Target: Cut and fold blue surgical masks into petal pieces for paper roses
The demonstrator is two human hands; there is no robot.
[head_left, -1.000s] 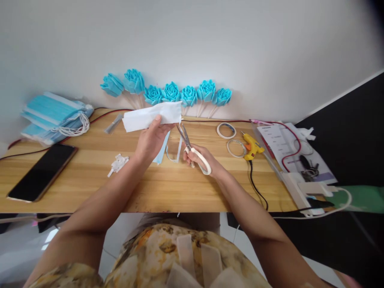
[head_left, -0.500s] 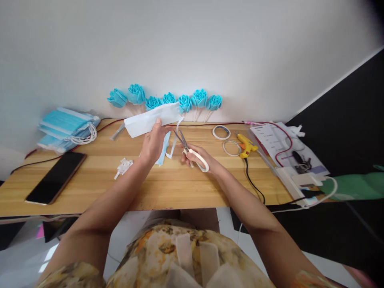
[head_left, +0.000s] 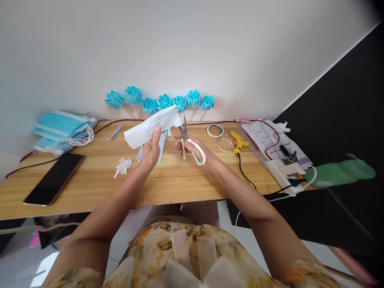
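Observation:
My left hand (head_left: 152, 149) pinches a pale, oblong piece of mask fabric (head_left: 147, 129), thumb on top, and holds it tilted above the table. My right hand (head_left: 205, 149) grips a pair of scissors (head_left: 199, 157) with off-white handles. Their blades are parted and point away from me, close to the fabric's right end. Under the left hand, light-blue fabric strips (head_left: 162, 147) lie on the wood, partly hidden by the hand. A small heap of white scraps (head_left: 122, 167) lies left of that hand.
Several blue fabric flowers (head_left: 164, 101) on sticks lean against the wall. Left are stacked masks (head_left: 61, 125) and a phone (head_left: 55, 179). Right are a tape roll (head_left: 215, 125), a yellow glue gun (head_left: 239, 141), a power strip (head_left: 282, 176) and a green bottle (head_left: 342, 172).
A narrow strip that hung from the fabric's right end by the scissors no longer shows there. The scissors have swung more upright. The whole view has shifted slightly.

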